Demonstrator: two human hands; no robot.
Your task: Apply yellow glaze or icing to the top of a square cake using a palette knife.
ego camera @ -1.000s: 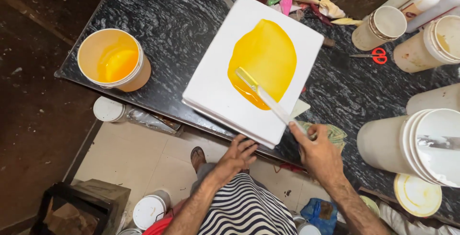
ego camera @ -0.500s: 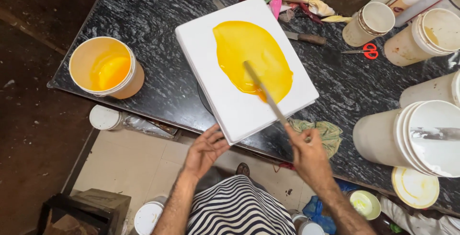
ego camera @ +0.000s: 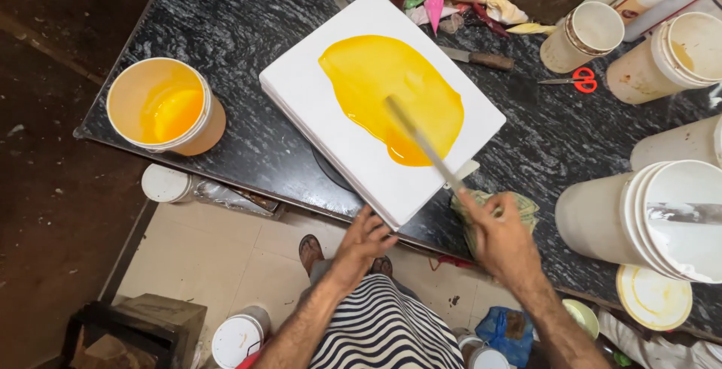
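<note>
Right now you are spreading: the long flat spatula [ego camera: 421,145] lies across the yellow glaze [ego camera: 391,94] pooled on the white square cake [ego camera: 380,109], which sits near the bench's [ego camera: 226,15] front edge, one corner overhanging toward you. The spatula's long axis runs diagonally, handle at the cake's near-right edge, tip pointing up-left into the middle of the pool. Your right hand [ego camera: 500,237] has its fingers clenched around the handle; your left hand [ego camera: 365,239] rests with fingers loosely spread at the cake's near corner (touching or just short, I cannot tell). The next move likely calls for a flat, light sweep toward the bare white margins. A bucket of yellow glaze [ego camera: 165,106] stands at the bench's left corner.
</note>
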